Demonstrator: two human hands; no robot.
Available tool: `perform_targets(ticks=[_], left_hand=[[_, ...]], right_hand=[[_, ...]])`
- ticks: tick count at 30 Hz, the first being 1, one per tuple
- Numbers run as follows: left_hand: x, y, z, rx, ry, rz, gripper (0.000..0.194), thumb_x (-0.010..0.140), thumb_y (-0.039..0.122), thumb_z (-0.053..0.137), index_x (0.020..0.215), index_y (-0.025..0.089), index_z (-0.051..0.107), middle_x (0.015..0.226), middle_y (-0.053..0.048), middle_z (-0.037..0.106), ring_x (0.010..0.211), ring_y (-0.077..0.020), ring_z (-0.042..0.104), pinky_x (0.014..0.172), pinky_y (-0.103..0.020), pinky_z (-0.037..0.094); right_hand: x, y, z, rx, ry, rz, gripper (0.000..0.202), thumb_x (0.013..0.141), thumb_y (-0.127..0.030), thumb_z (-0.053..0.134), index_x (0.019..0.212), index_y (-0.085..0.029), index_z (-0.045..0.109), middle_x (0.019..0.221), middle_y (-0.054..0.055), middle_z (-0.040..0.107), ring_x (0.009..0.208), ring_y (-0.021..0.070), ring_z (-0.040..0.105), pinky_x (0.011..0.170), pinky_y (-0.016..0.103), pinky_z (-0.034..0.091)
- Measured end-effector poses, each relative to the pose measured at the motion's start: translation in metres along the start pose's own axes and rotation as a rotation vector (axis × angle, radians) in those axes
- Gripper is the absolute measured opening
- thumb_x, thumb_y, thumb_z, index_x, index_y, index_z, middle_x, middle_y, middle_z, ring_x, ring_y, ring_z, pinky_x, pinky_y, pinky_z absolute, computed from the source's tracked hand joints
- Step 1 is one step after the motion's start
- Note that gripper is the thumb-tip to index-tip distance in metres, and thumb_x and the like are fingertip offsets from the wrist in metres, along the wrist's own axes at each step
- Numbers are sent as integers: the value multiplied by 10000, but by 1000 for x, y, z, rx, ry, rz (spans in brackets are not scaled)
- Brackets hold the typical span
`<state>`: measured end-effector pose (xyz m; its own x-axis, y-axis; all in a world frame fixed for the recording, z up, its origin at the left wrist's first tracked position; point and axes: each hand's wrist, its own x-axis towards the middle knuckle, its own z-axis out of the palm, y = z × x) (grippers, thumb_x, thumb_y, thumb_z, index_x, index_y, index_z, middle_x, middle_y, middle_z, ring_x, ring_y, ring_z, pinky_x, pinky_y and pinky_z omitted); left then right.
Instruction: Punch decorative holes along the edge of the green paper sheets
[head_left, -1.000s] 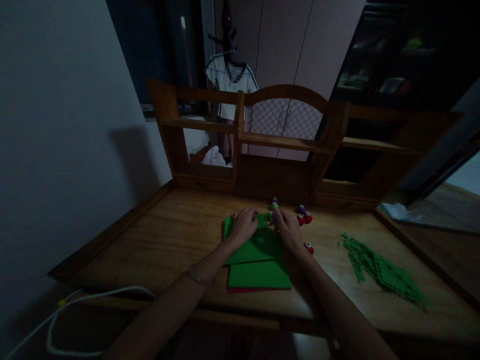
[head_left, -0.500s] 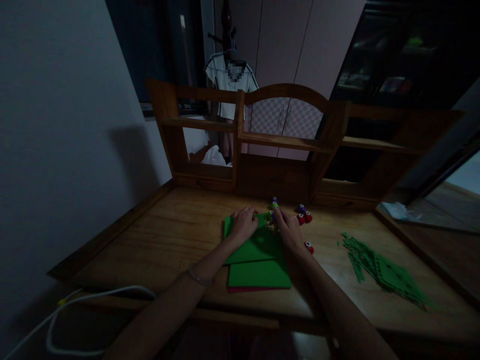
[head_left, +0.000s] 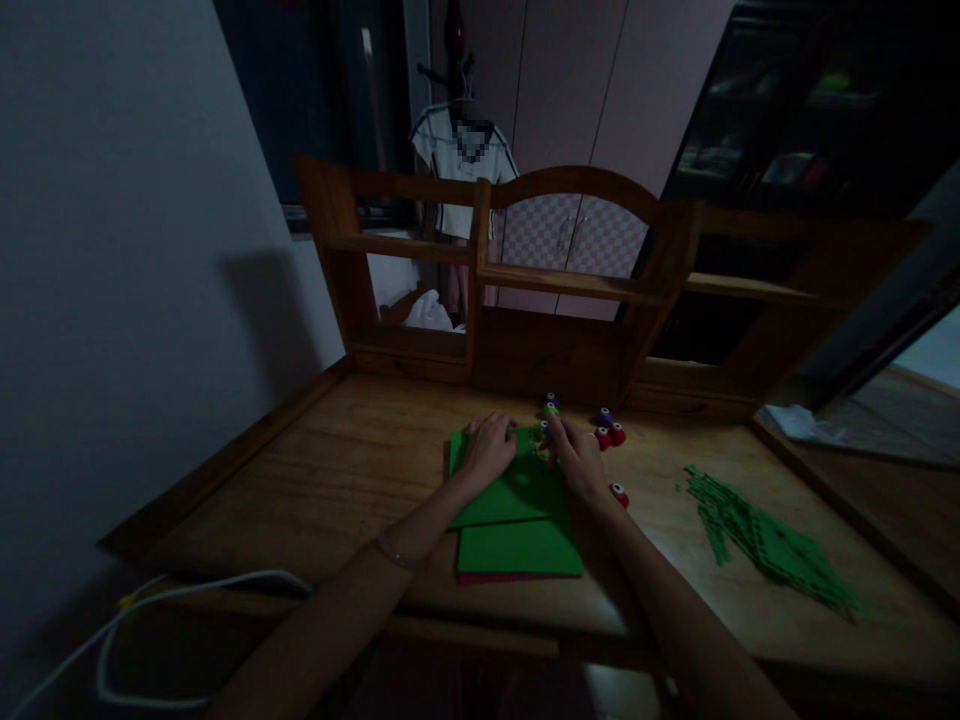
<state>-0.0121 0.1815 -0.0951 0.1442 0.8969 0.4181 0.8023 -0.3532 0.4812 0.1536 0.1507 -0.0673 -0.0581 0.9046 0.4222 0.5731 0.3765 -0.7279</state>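
Across the upper left of a green sheet (head_left: 517, 495), my left hand (head_left: 489, 448) lies with its fingers spread, pressing it down. This sheet rests partly over a second green sheet (head_left: 521, 550), with a thin reddish layer under it. My right hand (head_left: 579, 460) is closed at the top right corner of the upper sheet, its fingers around a small purple piece with a white round top (head_left: 545, 431). Its fingertips are partly hidden. Small yellow-green bits (head_left: 538, 450) show by these fingers. Just beyond stands a lime-green piece with a white top (head_left: 551, 410).
Several similar knobs stand around, including a purple one (head_left: 604, 417), a red one (head_left: 616, 434) and another red one (head_left: 619, 495) by my right wrist. Green perforated sheets and strips (head_left: 787, 555) lie to the right. A wooden shelf (head_left: 547, 350) bounds the desk's back; a white cable (head_left: 217, 580) hangs front left.
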Motion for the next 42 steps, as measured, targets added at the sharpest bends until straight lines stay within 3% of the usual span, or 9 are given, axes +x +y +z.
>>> perform_targets(ticks=[31, 42], left_hand=[[-1, 3, -4, -8, -18, -17, 240, 780, 125, 469, 978, 202, 578, 1024, -36, 612, 1017, -182, 523, 966, -344, 303], [-1, 3, -3, -15, -8, -14, 233, 777, 122, 468, 961, 200, 588, 1009, -33, 611, 1005, -179, 526, 956, -343, 313]], right_hand=[[0, -1, -2, 24, 4, 5, 463, 916, -536, 345, 779, -183, 611, 669, 43, 636, 630, 184, 603, 581, 258, 409], [0, 2, -2, 150, 85, 111, 561, 881, -618, 320, 859, -163, 647, 637, 65, 646, 545, 200, 617, 482, 258, 426]])
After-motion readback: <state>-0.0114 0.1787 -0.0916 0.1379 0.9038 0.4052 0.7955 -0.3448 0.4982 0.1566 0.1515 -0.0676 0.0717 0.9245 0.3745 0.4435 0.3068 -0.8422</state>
